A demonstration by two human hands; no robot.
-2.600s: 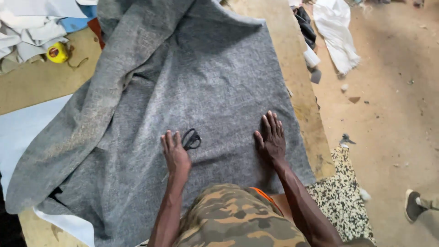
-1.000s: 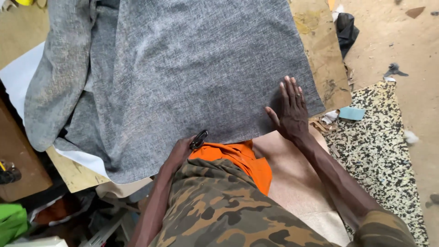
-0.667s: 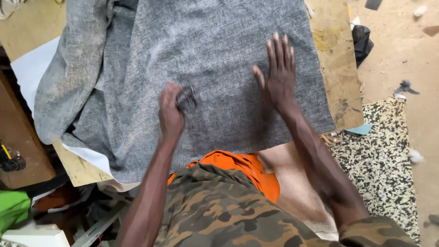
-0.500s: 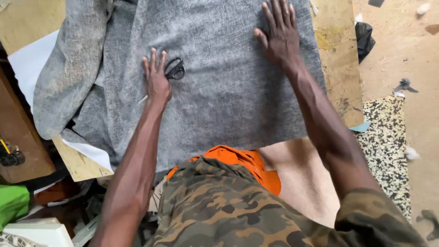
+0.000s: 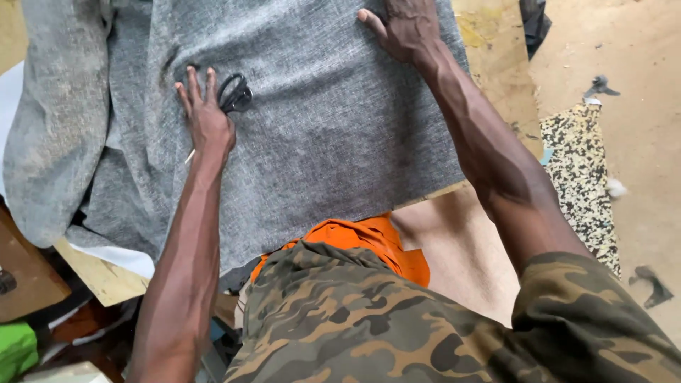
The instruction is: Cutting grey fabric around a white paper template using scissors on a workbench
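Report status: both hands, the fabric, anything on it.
Left hand flat on grey fabric, black scissors at its fingers. Right hand pressed flat on the fabric further up. Fabric spread over wooden table, left side bunched in folds.

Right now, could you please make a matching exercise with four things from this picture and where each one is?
Things:
1. scissors
2. right hand
3. orange cloth
4. green object

Places:
A. bottom left corner
B. at the person's waist, below the grey fabric's edge
C. on the fabric, beside the left hand
D. flat on the fabric, top of the picture

Pairs: 1-C, 2-D, 3-B, 4-A
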